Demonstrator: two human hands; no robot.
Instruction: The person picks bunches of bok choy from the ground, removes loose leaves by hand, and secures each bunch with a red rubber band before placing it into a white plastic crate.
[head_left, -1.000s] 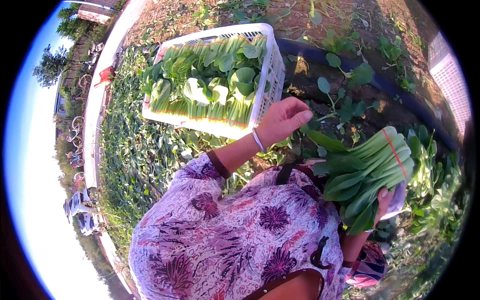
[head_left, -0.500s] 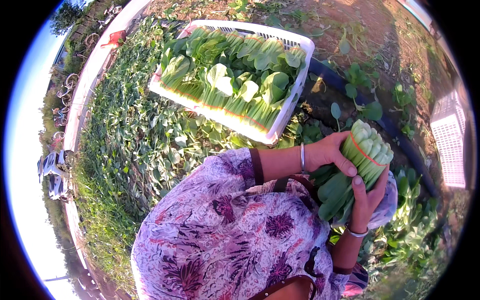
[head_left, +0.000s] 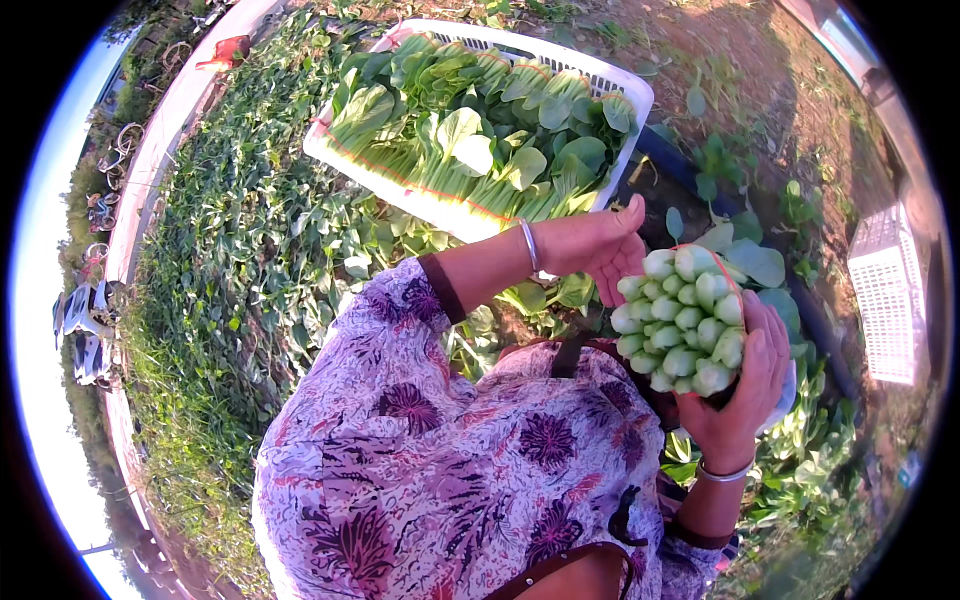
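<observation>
A bunch of bok choy [head_left: 680,320], bound with a red band, is in my right hand [head_left: 745,385]. Its pale cut stem ends face up at me, and its green leaves show behind on the far right side. My right fingers wrap around its right side. Just left of the bunch, my left hand [head_left: 605,245] is open, with the fingers held out and nothing in it. Beyond that hand lies a white plastic crate [head_left: 400,212] holding rows of banded bok choy bunches [head_left: 450,150].
Leafy plants [head_left: 230,230] cover the ground to the left. A dark hose or pipe [head_left: 830,350] runs along the right, near a second white crate [head_left: 885,295]. At the far left are a paved path [head_left: 135,210], a red object [head_left: 230,48] and parked bikes [head_left: 85,325].
My left hand has let go of the bunch and moved left, opening. In my right hand, the bunch has turned so its stem ends face me. The view has shifted slightly.
</observation>
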